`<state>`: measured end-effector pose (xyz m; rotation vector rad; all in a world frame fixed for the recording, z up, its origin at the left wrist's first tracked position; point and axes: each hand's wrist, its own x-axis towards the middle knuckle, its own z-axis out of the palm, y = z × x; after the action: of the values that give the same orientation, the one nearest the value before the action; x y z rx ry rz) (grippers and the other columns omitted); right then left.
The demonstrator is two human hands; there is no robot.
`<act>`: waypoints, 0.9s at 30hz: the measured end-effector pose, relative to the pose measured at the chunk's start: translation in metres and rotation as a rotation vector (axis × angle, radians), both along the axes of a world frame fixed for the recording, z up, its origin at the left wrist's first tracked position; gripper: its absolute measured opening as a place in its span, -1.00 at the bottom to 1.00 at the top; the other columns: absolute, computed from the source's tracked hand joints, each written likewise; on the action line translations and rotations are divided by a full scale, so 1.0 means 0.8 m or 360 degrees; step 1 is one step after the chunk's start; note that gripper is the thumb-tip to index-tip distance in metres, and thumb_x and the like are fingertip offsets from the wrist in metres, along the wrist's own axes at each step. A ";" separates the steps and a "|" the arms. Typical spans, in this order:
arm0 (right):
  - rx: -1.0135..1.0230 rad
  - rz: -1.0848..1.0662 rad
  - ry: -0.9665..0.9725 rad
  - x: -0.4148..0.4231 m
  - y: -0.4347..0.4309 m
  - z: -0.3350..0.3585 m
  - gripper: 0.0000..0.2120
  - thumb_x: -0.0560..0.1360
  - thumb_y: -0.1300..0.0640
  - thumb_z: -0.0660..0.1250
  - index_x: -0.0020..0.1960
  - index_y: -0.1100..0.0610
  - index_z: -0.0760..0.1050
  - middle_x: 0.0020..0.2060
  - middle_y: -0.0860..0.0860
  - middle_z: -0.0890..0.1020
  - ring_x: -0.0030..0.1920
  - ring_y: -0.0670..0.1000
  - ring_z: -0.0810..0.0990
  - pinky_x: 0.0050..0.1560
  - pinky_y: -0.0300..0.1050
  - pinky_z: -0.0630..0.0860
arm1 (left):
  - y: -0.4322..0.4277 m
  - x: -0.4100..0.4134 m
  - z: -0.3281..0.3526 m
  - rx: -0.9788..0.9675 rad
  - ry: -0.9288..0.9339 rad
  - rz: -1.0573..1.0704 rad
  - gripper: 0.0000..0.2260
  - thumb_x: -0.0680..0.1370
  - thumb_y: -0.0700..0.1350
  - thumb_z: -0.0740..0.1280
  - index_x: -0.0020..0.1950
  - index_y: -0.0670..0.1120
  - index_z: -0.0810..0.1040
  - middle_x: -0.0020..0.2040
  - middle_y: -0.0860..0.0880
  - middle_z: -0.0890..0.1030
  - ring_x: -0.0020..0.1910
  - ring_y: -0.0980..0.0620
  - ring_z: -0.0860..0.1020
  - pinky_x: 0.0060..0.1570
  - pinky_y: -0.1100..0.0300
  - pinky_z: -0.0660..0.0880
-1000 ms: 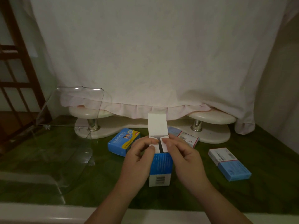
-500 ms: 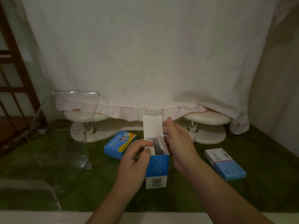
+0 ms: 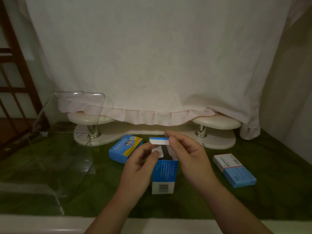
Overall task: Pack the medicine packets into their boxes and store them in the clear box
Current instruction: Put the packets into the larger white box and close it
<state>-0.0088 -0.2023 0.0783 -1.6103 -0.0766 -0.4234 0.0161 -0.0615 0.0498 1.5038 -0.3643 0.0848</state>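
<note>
A pale cloth (image 3: 152,56) hangs across the back, its hem draped over a cream stand (image 3: 152,130). Below lies the green bench (image 3: 253,208). At far left sits the clear box (image 3: 81,102), lid raised; I can make out no medicine box in it yet.

Three medicine boxes show plainly. A blue and yellow box (image 3: 125,148) lies left of centre, a blue and white box (image 3: 234,169) lies well apart at right, and the upright box (image 3: 164,173) stands at centre between both hands.

The left hand (image 3: 138,171) has its grip curled round the box's upper left side, thumb and fingers pinching a small side flap (image 3: 156,150). The right hand (image 3: 190,159) pinches the top flap (image 3: 159,141) by its edge.

Half a second ago that flap stood straight up; now it is bent forward over the mouth. The opening shows dark, so whether a packet is inside I cannot tell. I judge this box is being closed, with tucking and storing left to do.
</note>
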 end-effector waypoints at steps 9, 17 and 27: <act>-0.0200 -0.0002 -0.0078 -0.006 -0.011 -0.017 -0.75 0.51 0.07 0.33 0.08 -0.24 0.61 0.13 -0.36 0.59 0.26 -0.29 0.49 0.26 -0.16 0.52 | 0.020 -0.001 -0.009 -0.0049 -0.0155 -0.0018 -0.59 0.49 0.04 0.28 0.35 0.15 0.45 0.29 0.28 0.54 0.28 0.32 0.48 0.18 0.41 0.47; -0.0118 0.0127 -0.0143 -0.010 -0.013 -0.029 -0.76 0.40 0.02 0.38 0.06 -0.08 0.67 0.24 -0.17 0.57 0.34 -0.13 0.48 0.21 -0.07 0.56 | 0.023 0.008 -0.005 0.0104 -0.0357 -0.0118 -0.72 0.50 -0.04 0.29 0.19 0.06 0.60 0.38 0.22 0.46 0.36 0.38 0.37 0.17 0.50 0.38; -0.0145 0.0147 -0.0162 -0.013 -0.016 -0.034 -0.77 0.37 0.02 0.41 0.01 -0.14 0.67 0.25 -0.16 0.54 0.35 -0.14 0.45 0.14 -0.11 0.60 | 0.021 0.013 -0.015 0.0195 -0.0412 -0.0102 -0.77 0.54 -0.07 0.29 0.15 0.06 0.63 0.34 0.21 0.52 0.35 0.33 0.42 0.19 0.47 0.39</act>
<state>-0.0192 -0.2150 0.0513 -1.6669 -0.2495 -0.4354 0.0267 -0.0444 0.0378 1.6048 -0.6343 0.2107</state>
